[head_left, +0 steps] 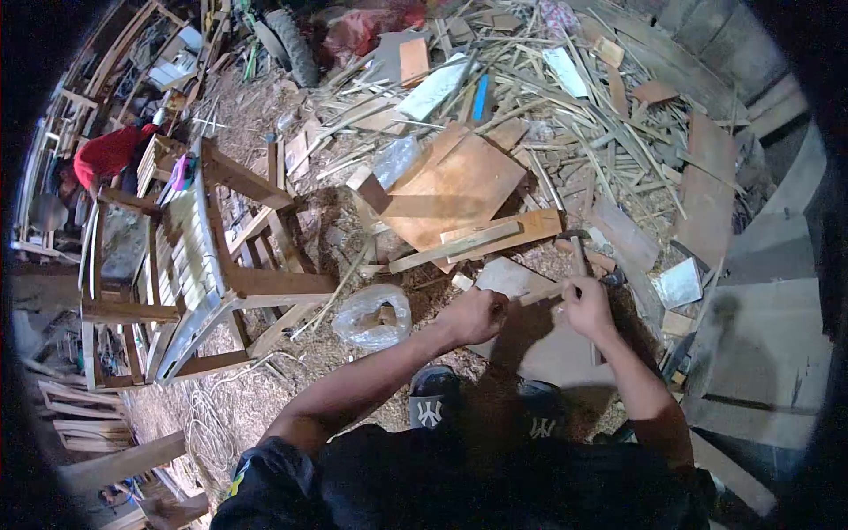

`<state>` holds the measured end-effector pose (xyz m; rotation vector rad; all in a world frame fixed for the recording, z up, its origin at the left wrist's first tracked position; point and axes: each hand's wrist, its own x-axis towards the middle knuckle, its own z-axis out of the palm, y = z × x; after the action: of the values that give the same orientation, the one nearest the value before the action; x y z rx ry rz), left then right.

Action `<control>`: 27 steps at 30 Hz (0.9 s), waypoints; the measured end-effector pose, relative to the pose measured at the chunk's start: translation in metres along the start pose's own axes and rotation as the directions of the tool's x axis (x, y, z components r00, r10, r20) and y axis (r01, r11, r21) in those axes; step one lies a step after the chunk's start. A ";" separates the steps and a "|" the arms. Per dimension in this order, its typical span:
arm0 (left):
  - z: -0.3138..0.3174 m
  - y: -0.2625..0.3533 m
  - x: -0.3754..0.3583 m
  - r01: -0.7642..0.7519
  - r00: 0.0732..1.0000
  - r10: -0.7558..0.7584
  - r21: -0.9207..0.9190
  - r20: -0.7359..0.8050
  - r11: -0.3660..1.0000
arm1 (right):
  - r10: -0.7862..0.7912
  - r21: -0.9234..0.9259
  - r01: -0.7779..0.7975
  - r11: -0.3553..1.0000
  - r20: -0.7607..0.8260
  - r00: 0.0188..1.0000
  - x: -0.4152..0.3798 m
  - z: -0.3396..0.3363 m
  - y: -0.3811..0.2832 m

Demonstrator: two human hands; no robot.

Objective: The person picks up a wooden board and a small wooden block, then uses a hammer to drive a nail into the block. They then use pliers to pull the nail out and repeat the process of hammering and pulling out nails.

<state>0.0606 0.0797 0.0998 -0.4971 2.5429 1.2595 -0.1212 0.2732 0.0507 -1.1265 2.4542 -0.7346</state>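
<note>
Over a flat grey-brown board [565, 358] on the ground, both of my hands are held in front of my body. My left hand [474, 316] is closed in a fist, and what it holds, if anything, is hidden by the fingers. My right hand [587, 307] is closed around a thin wooden strip [541, 294], whose end points toward my left fist. Just beyond the right knuckles a short wooden stick [579, 254] stands out. A clear plastic bag [373, 315] with pieces inside lies left of my left hand.
A wooden chair frame [265, 283] lies tipped at left. Ahead are an orange-brown panel [459, 190], a wooden batten [455, 247] and a heap of scrap sticks [609, 132]. Large boards [760, 309] stand at right. A person in red [108, 157] bends at far left.
</note>
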 end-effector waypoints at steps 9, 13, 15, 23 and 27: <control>0.018 -0.017 0.017 0.034 0.999 -0.034 -0.027 -0.017 0.999 | -0.333 -0.156 0.302 0.940 -0.236 0.913 0.002 -0.005 -0.004; 0.033 -0.031 0.017 0.009 1.000 -0.008 -0.027 0.009 1.000 | -0.146 -0.007 0.146 0.989 -0.113 0.983 -0.007 -0.001 0.001; 0.035 -0.045 0.022 0.078 0.992 -0.068 0.090 -0.105 0.993 | 0.111 0.183 -0.107 0.977 -0.014 0.994 0.000 0.004 0.011; -0.026 -0.081 0.001 0.123 0.984 -0.117 0.038 -0.136 0.992 | 0.163 0.200 -0.150 0.968 -0.053 0.985 -0.011 -0.035 -0.024; -0.010 -0.068 -0.001 0.111 0.989 -0.111 -0.005 -0.101 0.994 | 0.197 0.316 -0.155 0.936 -0.107 0.975 -0.010 -0.009 0.010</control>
<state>0.0888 0.0330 0.0575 -0.7092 2.5578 1.2235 -0.1254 0.2897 0.0531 -0.7510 2.4003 -1.1204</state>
